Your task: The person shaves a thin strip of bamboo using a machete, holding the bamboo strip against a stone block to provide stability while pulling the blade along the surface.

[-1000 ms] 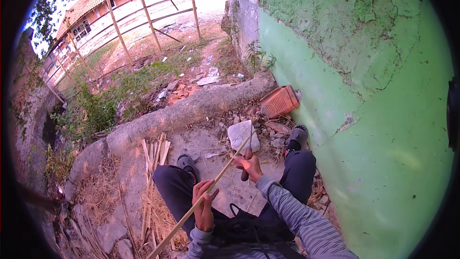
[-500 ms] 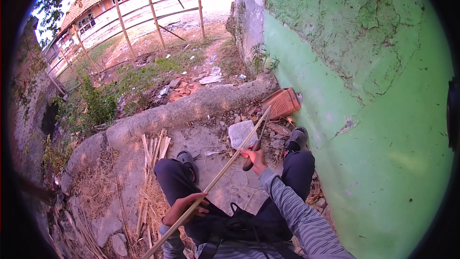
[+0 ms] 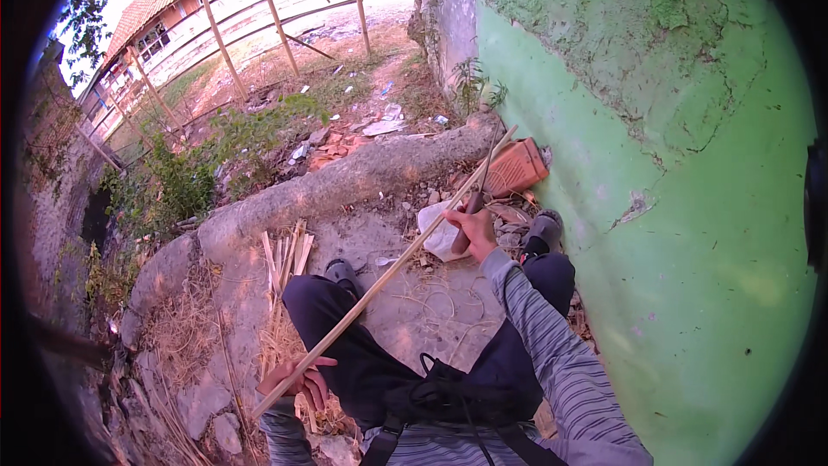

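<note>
A long, thin, pale bamboo strip is held slantwise across the lap, from the lower left up toward the green painted wall. Its lower end is clasped in the left hand, whose grip is closed around it beside the left thigh. The right hand is closed around the dark handle of a knife, the blade laid against the strip near its upper part, above a pale flat stone on the concrete ground.

The work appears to be partway along: thin shavings and fibres are scattered between the legs, which suggests some paring is done, while the strip in hand looks unfinished along its length. 1 strip is being worked. A bundle of short split bamboo sticks, roughly 6 as far as can be counted, lies by the left knee. 1 knife, 1 stone and 1 reddish-brown clay block against the wall are seen.
</note>
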A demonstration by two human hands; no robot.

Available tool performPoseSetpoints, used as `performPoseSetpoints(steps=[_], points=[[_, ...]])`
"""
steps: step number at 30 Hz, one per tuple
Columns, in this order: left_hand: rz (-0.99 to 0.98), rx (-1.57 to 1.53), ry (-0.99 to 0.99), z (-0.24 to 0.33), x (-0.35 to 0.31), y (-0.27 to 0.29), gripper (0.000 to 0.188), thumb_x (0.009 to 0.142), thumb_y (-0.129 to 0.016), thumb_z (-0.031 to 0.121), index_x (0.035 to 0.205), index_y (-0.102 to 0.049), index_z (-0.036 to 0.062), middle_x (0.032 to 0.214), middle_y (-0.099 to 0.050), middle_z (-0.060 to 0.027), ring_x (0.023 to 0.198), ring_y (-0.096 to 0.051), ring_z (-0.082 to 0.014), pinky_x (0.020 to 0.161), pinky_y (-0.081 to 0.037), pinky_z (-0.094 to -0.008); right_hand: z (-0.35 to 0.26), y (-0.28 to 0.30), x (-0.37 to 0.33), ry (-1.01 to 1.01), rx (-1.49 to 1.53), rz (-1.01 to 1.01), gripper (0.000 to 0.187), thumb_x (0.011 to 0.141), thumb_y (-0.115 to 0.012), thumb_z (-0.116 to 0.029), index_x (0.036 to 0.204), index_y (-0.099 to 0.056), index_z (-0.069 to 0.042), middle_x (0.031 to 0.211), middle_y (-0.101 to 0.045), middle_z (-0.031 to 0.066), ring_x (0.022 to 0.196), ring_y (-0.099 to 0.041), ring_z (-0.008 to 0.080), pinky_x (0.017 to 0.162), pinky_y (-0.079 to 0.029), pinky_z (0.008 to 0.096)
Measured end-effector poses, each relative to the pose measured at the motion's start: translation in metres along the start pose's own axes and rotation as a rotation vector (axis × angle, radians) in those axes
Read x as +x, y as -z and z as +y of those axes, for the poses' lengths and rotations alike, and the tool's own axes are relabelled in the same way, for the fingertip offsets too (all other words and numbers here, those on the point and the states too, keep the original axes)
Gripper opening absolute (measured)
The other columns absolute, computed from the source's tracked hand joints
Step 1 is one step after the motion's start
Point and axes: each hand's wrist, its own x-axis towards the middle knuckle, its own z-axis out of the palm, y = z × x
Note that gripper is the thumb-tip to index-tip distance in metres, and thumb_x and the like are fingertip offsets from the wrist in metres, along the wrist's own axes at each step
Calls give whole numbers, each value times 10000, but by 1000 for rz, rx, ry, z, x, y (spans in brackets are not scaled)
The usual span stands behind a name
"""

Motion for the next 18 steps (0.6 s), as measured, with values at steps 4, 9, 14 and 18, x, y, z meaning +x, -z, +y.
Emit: performPoseSetpoints(steps=[4, 9, 14, 18], points=[[243, 388, 263, 56, 36, -65, 397, 1092, -450, 155, 1453, -458, -9, 976, -692, -142, 848, -719, -234, 793, -599, -351, -22, 6, 24, 62, -46, -14, 314, 753, -881, -13, 923, -616, -10, 877, -675, 70, 770, -708, 171, 719, -619, 271], [240, 181, 139, 37, 107, -62, 270, 1111, -462, 244, 1257, -536, 28, 742, -444, 24, 570, -445, -85, 517, -388, -252, -41, 7, 58, 131, -134, 6, 213, 841, -797, -47, 929, -604, -23, 905, -719, 87, 725, -707, 154, 606, -549, 252], [490, 247, -27, 6, 170, -35, 240, 1112, -473, 295, 1042, -529, 73, 730, -461, 37, 535, -439, -51, 443, -293, -221, -54, 10, 35, 52, -152, -91, 110, 910, -659, -55, 973, -577, -18, 935, -762, 152, 623, -681, 158, 520, -497, 276], [649, 390, -63, -7, 217, -16, 265, 1096, -498, 308, 1090, -566, 52, 733, -500, 16, 508, -409, -58, 443, -317, -232, -31, 45, 12, -57, -394, -218, 109, 890, -664, -65, 947, -578, -30, 906, -763, 134, 567, -615, 115, 496, -460, 273]])
